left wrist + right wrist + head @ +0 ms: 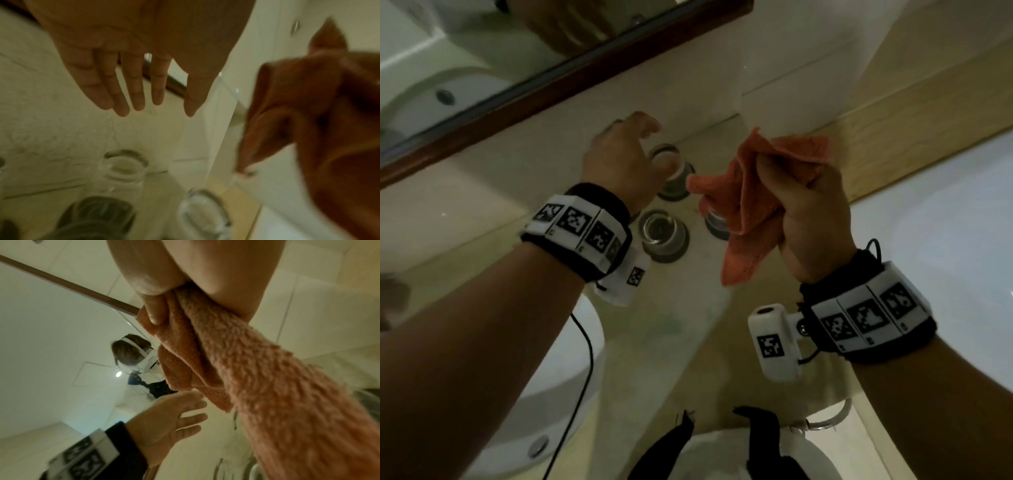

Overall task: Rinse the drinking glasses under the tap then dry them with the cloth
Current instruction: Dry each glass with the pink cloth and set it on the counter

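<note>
Three clear drinking glasses stand upright on the beige counter (661, 342): a far glass (675, 171), a near glass (663, 236) and a right glass (717, 224) half hidden by the cloth. My left hand (628, 150) hovers over the far glass with straight, spread fingers, holding nothing; in the left wrist view the left hand (156, 110) is above the far glass (125, 165), not touching it. My right hand (803, 202) grips a bunched orange cloth (753, 192), which hangs just right of the glasses. The cloth (257, 378) fills the right wrist view.
A brown-framed mirror (571, 78) runs along the wall at the top left. White basins sit at the right (945, 222) and the lower left (558, 377) of the counter. A black cable (585, 346) hangs from my left wrist.
</note>
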The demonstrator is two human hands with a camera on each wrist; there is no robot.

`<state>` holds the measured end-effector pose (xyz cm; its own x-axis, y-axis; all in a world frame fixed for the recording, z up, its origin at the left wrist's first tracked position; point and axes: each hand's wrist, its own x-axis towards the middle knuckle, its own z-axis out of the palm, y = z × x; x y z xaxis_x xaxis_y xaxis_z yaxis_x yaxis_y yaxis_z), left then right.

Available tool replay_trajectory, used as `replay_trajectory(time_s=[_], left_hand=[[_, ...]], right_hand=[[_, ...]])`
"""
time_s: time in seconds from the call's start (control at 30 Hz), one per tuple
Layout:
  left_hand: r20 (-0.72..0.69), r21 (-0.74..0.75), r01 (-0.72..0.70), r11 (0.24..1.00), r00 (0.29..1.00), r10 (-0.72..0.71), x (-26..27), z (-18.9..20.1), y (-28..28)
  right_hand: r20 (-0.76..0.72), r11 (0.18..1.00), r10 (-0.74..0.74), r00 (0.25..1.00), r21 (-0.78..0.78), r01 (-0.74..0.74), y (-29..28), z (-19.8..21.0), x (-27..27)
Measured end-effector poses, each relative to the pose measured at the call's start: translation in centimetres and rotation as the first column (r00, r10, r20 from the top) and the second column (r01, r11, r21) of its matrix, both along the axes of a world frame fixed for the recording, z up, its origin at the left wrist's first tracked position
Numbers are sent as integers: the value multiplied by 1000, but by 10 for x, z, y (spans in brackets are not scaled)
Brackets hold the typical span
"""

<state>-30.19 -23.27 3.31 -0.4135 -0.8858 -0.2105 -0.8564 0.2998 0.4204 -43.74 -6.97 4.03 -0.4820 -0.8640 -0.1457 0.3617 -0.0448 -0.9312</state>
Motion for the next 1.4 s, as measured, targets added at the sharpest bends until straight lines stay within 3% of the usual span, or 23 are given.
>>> replay_trajectory(time_s=[0.1, 0.2, 0.3, 0.43, 0.57, 0.7, 0.87, 1.0, 1.1, 1.2, 1.4], left_hand=[[-325, 228, -66, 971, 935, 140, 20, 36, 39], [-557, 450, 41, 892, 794, 245, 44, 67, 75], [-573, 515, 52, 856, 764, 298, 75, 83, 97], [-587, 541, -53, 840, 691, 422, 125, 90, 120], [-665, 476, -120, 871, 600, 446, 175, 100, 150], [-767, 176, -302, 937, 555, 323, 228, 104, 172], [-865, -53, -543, 838, 445, 233, 312, 117, 202], [-893, -134, -661, 739, 404, 199, 372, 131, 226], [-898, -117, -619, 776, 399, 183, 410, 138, 241], [-928, -60, -543, 837, 339, 153, 447, 137, 252], [-964, 43, -395, 918, 226, 143, 515, 136, 268]], right_hand=[[4, 979, 180, 984, -93, -179, 2, 14, 21], [-34, 924, 348, 937, -159, -349, 1, 29, 45], [-106, 843, 480, 871, -220, -491, 2, 44, 71], [-139, 752, 582, 802, -285, -595, 5, 63, 113], [-232, 653, 651, 723, -316, -689, 15, 86, 159], [-336, 621, 657, 674, -264, -738, 27, 101, 204], [-432, 691, 603, 671, -137, -709, 41, 107, 272], [-381, 661, 670, 636, -82, -746, 56, 111, 337], [-408, 631, 697, 590, -42, -775, 69, 111, 390], [-520, 661, 640, 566, -3, -750, 77, 115, 438], [-608, 748, 489, 626, -77, -659, 84, 129, 502]])
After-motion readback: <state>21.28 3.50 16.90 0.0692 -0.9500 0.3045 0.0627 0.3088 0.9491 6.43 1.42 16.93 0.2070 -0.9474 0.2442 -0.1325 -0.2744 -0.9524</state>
